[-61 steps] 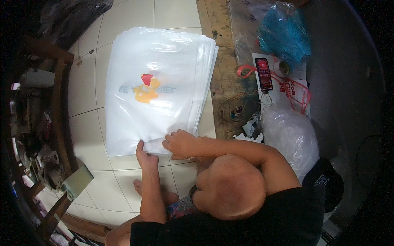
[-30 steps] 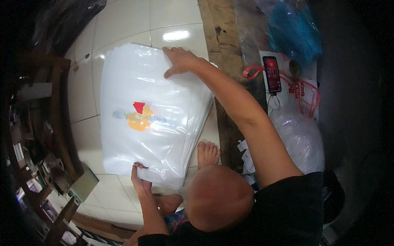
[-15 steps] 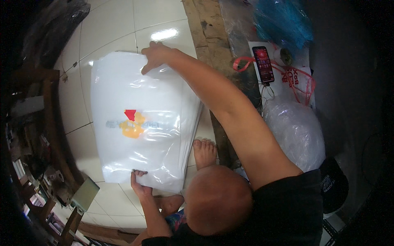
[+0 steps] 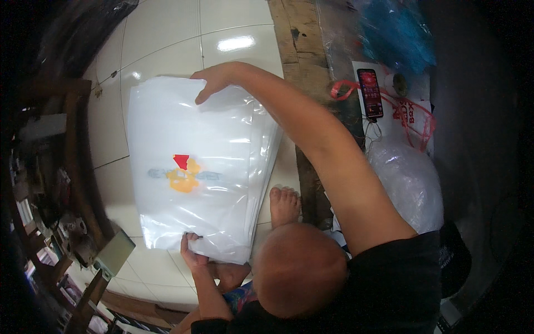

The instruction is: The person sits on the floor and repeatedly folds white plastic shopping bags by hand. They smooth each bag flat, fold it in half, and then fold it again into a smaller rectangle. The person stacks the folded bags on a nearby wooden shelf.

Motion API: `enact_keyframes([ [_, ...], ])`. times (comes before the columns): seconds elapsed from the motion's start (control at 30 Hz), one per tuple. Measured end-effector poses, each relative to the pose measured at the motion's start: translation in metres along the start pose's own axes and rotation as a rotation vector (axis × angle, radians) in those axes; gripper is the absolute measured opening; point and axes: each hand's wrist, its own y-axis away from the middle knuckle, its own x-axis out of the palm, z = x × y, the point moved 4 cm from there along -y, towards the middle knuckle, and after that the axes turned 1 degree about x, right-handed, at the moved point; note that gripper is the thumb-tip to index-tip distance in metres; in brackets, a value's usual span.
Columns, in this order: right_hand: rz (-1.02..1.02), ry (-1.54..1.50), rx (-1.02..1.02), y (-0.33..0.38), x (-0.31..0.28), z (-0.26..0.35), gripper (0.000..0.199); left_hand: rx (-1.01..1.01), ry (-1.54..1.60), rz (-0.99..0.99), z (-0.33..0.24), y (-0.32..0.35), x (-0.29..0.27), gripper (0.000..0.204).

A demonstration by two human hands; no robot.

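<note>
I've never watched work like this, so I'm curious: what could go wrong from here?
Slipping: the stack looks glossy, and its layers fan out on the right side. With the left hand at the near edge and the right hand at the far edge, that side could slide.

Snagging: a bare foot is close to that side and might catch the layers if they shift.

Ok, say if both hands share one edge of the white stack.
No, the left hand is at the near edge of the stack, the right hand at its far edge.
</note>
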Motion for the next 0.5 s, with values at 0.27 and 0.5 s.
enact_keyframes([
  [0.27,0.013,0.24,0.149,-0.009,0.014,0.008,0.088,0.0,0.016,-0.028,0.001,-0.001,-0.013,0.01],
  [0.5,0.064,0.026,0.033,0.014,0.018,0.008,0.086,0.03,-0.02,-0.053,0.004,-0.003,-0.018,0.009],
])
